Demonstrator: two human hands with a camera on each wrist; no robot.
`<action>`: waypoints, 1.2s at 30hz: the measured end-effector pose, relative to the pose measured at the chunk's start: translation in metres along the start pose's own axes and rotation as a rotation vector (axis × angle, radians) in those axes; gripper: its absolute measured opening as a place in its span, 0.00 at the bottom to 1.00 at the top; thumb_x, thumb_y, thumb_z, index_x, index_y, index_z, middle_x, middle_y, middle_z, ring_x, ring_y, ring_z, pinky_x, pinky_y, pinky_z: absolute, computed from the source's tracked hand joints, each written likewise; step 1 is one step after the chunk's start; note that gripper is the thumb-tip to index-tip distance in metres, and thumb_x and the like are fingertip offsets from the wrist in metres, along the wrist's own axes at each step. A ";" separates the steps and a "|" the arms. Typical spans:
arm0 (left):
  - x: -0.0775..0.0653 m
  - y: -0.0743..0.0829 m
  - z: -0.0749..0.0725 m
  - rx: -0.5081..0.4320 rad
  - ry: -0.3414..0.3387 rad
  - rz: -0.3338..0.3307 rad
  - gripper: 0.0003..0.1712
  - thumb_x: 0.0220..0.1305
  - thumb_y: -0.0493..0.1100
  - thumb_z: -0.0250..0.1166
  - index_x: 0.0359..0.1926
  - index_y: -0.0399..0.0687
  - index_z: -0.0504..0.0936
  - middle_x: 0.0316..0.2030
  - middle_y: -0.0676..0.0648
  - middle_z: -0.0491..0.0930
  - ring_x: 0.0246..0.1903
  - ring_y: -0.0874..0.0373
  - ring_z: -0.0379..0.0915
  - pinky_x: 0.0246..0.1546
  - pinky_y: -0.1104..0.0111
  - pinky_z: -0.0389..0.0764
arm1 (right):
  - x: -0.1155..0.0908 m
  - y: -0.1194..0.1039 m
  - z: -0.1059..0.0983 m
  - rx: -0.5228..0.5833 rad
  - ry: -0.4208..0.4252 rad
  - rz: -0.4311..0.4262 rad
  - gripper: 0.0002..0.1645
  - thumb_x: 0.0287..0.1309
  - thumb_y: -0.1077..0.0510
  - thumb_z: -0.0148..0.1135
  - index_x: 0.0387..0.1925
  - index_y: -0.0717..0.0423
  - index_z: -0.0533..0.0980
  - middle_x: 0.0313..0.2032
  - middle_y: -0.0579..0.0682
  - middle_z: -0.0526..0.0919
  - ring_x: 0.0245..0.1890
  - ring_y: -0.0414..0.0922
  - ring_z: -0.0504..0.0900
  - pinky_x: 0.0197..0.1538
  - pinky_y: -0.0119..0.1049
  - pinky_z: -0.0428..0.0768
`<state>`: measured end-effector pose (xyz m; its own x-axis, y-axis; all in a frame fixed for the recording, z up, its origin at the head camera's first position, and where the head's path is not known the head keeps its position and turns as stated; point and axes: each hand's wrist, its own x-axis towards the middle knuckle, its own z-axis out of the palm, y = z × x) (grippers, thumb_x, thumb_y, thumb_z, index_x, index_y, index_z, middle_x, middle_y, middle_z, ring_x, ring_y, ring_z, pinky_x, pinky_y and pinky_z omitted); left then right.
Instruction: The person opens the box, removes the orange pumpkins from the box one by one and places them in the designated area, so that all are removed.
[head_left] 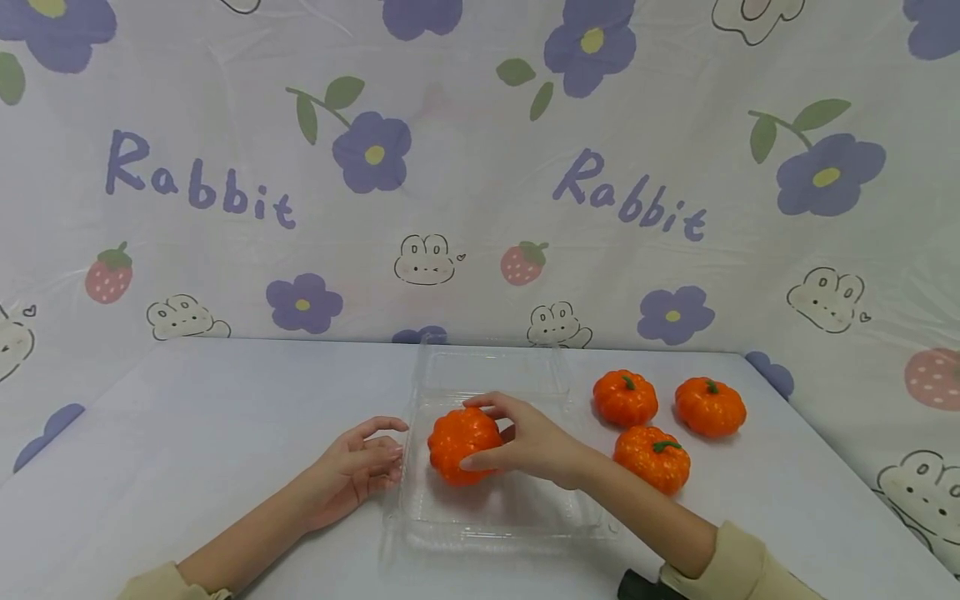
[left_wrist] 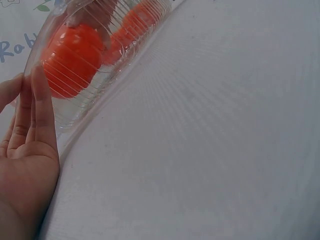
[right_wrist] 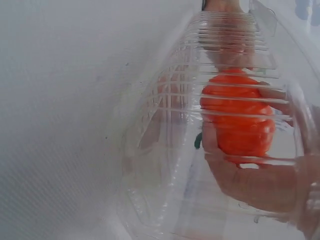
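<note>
My right hand (head_left: 536, 442) grips a small orange toy pumpkin (head_left: 461, 446), thumb on the near side and fingers over the far side. The pumpkin is inside the clear plastic container (head_left: 525, 512), toward its left side. Through the container's ribbed wall, the right wrist view shows the same pumpkin (right_wrist: 240, 115) with a green stem at one side. My left hand (head_left: 356, 471) is at the container's left edge. In the left wrist view its fingers (left_wrist: 44, 107) are fairly straight, fingertips right at the clear wall.
Three more orange toy pumpkins stand to the right: one at the back (head_left: 625, 398), one farther right (head_left: 710, 407) and one nearer (head_left: 652, 458), behind the right forearm. The container's clear lid (head_left: 491, 371) lies folded back. A black object (head_left: 645, 586) shows at the front edge.
</note>
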<state>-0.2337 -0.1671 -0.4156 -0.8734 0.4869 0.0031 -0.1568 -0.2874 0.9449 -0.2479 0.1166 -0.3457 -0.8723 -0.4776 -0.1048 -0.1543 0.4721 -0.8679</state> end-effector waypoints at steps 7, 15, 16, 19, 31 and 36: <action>0.000 0.000 0.000 0.000 -0.004 0.003 0.14 0.79 0.34 0.56 0.59 0.50 0.70 0.36 0.54 0.81 0.34 0.63 0.82 0.43 0.75 0.85 | -0.004 0.000 -0.003 0.114 -0.022 0.003 0.43 0.57 0.62 0.77 0.72 0.52 0.70 0.70 0.61 0.70 0.57 0.54 0.79 0.50 0.46 0.89; 0.000 0.000 0.000 -0.006 -0.009 0.012 0.14 0.78 0.33 0.56 0.58 0.50 0.71 0.35 0.54 0.81 0.33 0.63 0.81 0.42 0.75 0.85 | -0.010 0.002 -0.009 0.200 0.000 0.009 0.42 0.55 0.66 0.77 0.71 0.50 0.71 0.72 0.60 0.68 0.63 0.60 0.77 0.53 0.50 0.89; 0.000 0.000 0.000 -0.006 -0.009 0.013 0.14 0.78 0.33 0.56 0.58 0.50 0.71 0.35 0.54 0.81 0.33 0.63 0.81 0.42 0.75 0.85 | -0.010 0.002 -0.010 0.202 0.003 0.006 0.42 0.55 0.66 0.77 0.70 0.49 0.71 0.73 0.60 0.68 0.64 0.60 0.76 0.55 0.51 0.88; 0.000 -0.001 -0.001 -0.005 -0.011 0.016 0.14 0.78 0.33 0.56 0.58 0.50 0.71 0.35 0.54 0.81 0.33 0.63 0.81 0.42 0.75 0.85 | -0.011 0.004 -0.012 0.204 0.004 -0.004 0.43 0.54 0.67 0.77 0.71 0.49 0.71 0.73 0.60 0.68 0.65 0.61 0.76 0.59 0.52 0.86; 0.000 -0.002 -0.001 -0.008 -0.031 0.030 0.14 0.78 0.32 0.56 0.58 0.50 0.71 0.35 0.54 0.81 0.34 0.63 0.81 0.42 0.75 0.85 | -0.019 0.008 -0.019 0.209 -0.036 -0.026 0.46 0.52 0.71 0.75 0.72 0.50 0.71 0.74 0.58 0.68 0.69 0.64 0.70 0.62 0.53 0.84; 0.000 -0.002 -0.002 -0.010 -0.033 0.030 0.14 0.78 0.32 0.56 0.59 0.49 0.71 0.35 0.54 0.81 0.34 0.63 0.81 0.41 0.75 0.85 | -0.022 0.010 -0.021 0.231 -0.036 -0.024 0.45 0.51 0.70 0.76 0.71 0.50 0.72 0.72 0.58 0.71 0.66 0.61 0.72 0.62 0.51 0.84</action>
<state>-0.2345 -0.1680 -0.4181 -0.8622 0.5048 0.0420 -0.1356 -0.3099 0.9411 -0.2399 0.1474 -0.3422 -0.8519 -0.5148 -0.0961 -0.0609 0.2797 -0.9582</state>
